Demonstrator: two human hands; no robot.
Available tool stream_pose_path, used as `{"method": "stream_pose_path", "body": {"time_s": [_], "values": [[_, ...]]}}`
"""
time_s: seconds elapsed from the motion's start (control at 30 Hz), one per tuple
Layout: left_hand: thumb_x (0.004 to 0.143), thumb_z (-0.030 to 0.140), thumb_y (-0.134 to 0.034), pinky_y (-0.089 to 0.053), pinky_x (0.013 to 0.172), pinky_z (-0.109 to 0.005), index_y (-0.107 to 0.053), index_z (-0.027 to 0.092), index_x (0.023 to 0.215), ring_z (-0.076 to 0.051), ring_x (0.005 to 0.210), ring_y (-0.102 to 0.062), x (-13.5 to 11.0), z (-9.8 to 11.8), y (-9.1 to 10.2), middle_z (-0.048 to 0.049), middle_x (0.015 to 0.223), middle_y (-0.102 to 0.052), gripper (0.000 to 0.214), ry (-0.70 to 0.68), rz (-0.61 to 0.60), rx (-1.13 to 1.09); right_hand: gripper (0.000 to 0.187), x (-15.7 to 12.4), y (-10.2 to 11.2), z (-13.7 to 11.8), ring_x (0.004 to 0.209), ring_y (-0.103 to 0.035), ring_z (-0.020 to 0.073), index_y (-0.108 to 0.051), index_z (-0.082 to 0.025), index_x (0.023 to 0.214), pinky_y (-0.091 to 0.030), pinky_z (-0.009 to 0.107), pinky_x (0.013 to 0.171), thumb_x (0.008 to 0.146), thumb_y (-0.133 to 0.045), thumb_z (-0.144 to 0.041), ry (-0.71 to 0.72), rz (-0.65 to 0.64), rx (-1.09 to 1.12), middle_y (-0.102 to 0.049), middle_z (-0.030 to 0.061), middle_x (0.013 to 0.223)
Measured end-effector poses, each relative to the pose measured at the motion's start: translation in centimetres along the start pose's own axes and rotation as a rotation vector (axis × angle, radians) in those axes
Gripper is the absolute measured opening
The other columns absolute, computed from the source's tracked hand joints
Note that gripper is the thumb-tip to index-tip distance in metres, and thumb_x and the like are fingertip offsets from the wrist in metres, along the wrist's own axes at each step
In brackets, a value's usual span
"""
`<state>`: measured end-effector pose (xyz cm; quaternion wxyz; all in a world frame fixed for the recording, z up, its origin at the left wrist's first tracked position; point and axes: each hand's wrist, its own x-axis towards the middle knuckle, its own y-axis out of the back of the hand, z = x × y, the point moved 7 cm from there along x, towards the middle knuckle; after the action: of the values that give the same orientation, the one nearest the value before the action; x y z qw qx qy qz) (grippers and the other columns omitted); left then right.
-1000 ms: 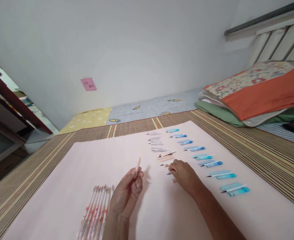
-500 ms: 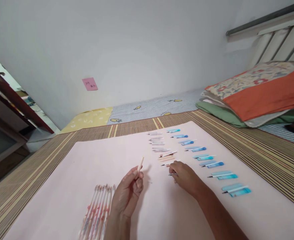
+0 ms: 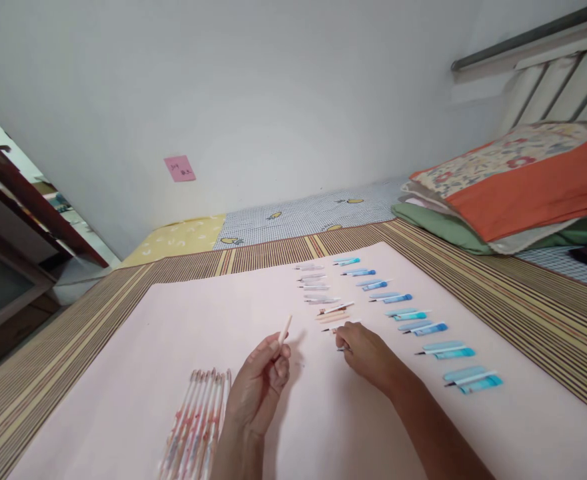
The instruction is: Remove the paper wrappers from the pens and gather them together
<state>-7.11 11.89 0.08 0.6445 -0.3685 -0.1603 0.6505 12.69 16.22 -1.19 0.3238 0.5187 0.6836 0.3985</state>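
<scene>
Between the thumb and fingers of my left hand (image 3: 266,367), a pale peach pen barrel (image 3: 285,330) stands tilted upward. My right hand (image 3: 356,343) is closed, fingertips down at the paper beside a dark-tipped pen refill (image 3: 326,329); its fingers hide whatever they grip. Just beyond it lie peach and brown pen parts (image 3: 334,316). Farther back are grey pen parts (image 3: 316,287) in short rows. Several sets of blue pen parts (image 3: 423,328), with barrels and refills, form a slanting column to the right. Left of my left hand, whole pens (image 3: 193,420) with reddish patterns lie side by side.
Large pale pink paper (image 3: 123,373) covers a striped mat (image 3: 118,283). Folded bedding (image 3: 528,180) with an orange band is piled at the right. A wall with a pink note (image 3: 180,169) stands behind, and a radiator (image 3: 563,87) is at the upper right.
My left hand has shifted slightly right with the pen barrel. My right hand has slid a little left and away from me along the paper. The laid-out pen parts appear unmoved.
</scene>
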Motion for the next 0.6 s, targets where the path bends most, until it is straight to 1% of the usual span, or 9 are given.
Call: {"method": "stream_pose_path", "body": {"time_s": [0.2,0.4,0.6], "values": [[0.081,0.014,-0.07,-0.04,0.047,-0.014,-0.067,0.01,0.09,-0.004,0.051,-0.044,-0.05,0.07,-0.08,-0.0046,0.072,-0.064,0.011,-0.001,-0.018,0.003,0.026,-0.18,0.24,-0.33,0.082,-0.052,0.0169,-0.054,-0.018,0.072,-0.027,0.024,0.061,0.068,-0.046,0.007,-0.004,0.001,-0.013,-0.06,0.0036,0.087],[0.079,0.017,-0.072,-0.037,0.045,-0.014,-0.068,0.01,0.092,-0.004,0.051,-0.044,-0.01,0.0,-0.19,-0.0039,0.072,-0.064,0.015,-0.001,-0.026,0.016,0.028,-0.22,0.44,-0.47,0.079,-0.051,0.0156,-0.052,-0.019,0.072,-0.026,0.024,0.06,0.065,-0.046,0.007,0.019,0.002,-0.031,-0.059,0.0011,0.082],[0.078,0.018,-0.074,-0.036,0.045,-0.014,-0.067,0.01,0.092,-0.004,0.051,-0.044,-0.07,0.05,-0.21,-0.0029,0.072,-0.063,0.018,-0.003,-0.033,0.024,0.025,-0.17,0.24,-0.41,0.077,-0.053,0.0159,-0.058,-0.018,0.073,-0.031,0.024,0.063,0.076,-0.047,0.004,0.023,0.009,-0.063,-0.061,0.0025,0.082]]}}
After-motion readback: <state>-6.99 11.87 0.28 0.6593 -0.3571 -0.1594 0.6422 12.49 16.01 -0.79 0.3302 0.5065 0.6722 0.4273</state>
